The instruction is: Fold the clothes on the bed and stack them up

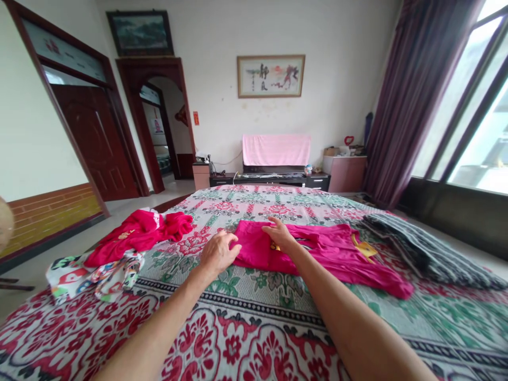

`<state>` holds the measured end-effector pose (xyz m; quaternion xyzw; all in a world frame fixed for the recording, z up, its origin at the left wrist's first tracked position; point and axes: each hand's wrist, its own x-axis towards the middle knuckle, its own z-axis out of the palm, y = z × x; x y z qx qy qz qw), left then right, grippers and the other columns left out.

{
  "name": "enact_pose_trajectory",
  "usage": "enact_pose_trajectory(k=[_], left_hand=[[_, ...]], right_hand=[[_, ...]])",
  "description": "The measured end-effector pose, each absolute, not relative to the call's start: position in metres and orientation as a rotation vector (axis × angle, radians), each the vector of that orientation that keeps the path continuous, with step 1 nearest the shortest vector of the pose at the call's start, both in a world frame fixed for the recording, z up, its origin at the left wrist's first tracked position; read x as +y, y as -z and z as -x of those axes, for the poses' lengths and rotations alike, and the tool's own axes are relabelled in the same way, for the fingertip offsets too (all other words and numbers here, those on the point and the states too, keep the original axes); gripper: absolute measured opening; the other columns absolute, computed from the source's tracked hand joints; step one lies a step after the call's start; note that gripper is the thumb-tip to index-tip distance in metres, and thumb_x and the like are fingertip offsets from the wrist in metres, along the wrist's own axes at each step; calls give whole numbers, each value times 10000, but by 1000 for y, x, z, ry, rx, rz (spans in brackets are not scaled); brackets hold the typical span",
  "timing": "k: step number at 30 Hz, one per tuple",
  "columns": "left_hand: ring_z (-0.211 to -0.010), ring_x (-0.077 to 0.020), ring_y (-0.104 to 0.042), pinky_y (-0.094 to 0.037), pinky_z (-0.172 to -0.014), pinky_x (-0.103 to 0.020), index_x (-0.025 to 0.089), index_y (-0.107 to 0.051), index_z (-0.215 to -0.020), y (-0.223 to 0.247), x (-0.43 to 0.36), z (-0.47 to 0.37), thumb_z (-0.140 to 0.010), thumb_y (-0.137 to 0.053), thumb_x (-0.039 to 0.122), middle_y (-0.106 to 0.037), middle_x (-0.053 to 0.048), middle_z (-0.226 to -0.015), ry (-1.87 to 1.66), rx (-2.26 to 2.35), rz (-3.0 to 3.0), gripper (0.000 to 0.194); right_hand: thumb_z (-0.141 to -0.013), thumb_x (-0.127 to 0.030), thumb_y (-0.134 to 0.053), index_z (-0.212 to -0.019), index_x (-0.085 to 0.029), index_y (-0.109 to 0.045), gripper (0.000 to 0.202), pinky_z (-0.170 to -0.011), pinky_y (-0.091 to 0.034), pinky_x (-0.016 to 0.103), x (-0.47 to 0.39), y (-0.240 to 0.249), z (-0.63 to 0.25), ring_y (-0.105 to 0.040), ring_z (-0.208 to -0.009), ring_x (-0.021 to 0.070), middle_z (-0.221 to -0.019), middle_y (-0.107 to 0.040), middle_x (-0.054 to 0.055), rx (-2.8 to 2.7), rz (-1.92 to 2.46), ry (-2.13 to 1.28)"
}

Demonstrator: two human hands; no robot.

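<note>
Pink clothes (327,250) lie left to right, folded end left, on a flowery cover (257,304); my left grip (218,251) and right grip (280,234) are spread; white wall (341,63) ahead.

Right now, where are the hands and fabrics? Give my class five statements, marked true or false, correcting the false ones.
The left hand and right hand are at the bright magenta fabric garment. True.
The dark, pale-striped fabric lies right of that garment. True.
The right hand is on the striped fabric. False: it is at the magenta garment.
The crumpled red fabric garment lies partly over the white, multicoloured printed cloth. True.
The magenta garment lies left of the red garment. False: right of it.
</note>
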<state>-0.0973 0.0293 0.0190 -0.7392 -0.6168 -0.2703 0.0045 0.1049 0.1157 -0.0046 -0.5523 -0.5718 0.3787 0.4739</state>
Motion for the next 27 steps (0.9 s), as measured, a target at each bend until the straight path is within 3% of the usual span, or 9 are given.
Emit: enact_pose_trajectory(k=[7,13,17,20,24,27], left_hand=[[-951,-196,-654,-464,-868,-277,194,-686,-1125,-4,32,102,-845,-562,357,-715,-83,-1014,731,-2055,2318,348],[-1015,-193,-651,-451,-909,-260,185,-678,-1141,0,33,99,-844,-564,341,-712,-81,-1104,802,-1955,2401,355],[-1038,-216,-646,-447,-911,-280,165,-641,-1200,2,32,95,-848,-542,406,-704,-102,-1126,811,-1954,2368,438],[-1009,-249,-652,-452,-881,-314,132,-668,-1136,-2,30,90,-849,-501,513,-712,-142,-1071,790,-2052,2303,505],[-927,-274,-657,-455,-801,-331,135,-726,-928,-9,30,92,-824,-458,613,-722,-149,-908,722,-2182,2311,558],[-853,-234,-660,-459,-727,-289,156,-695,-1069,-11,34,104,-756,-567,571,-720,-94,-873,804,-2235,2485,535]], right_hand=[[-650,-27,-506,-1271,-147,-596,639,-542,-456,208,114,6,-101,-540,-522,100,-706,-664,-4,-1610,1428,-842],[-629,-14,-484,-1279,-174,-597,679,-652,-493,205,113,-7,-110,-644,-718,142,-866,-716,8,-1694,1502,-689],[-626,9,-503,-1268,-137,-603,666,-792,-495,233,112,-12,-121,-654,-943,200,-1035,-714,76,-1821,1709,-494],[-619,17,-527,-1230,-112,-623,632,-818,-496,255,112,-9,-126,-651,-976,226,-1039,-710,118,-1860,1757,-491],[-644,-6,-532,-1187,-154,-643,574,-799,-494,239,115,-8,-128,-648,-965,209,-1017,-710,94,-1884,1758,-508],[-690,-59,-529,-1163,-165,-644,499,-741,-496,239,116,-8,-128,-652,-906,198,-966,-710,72,-1870,1763,-530]])
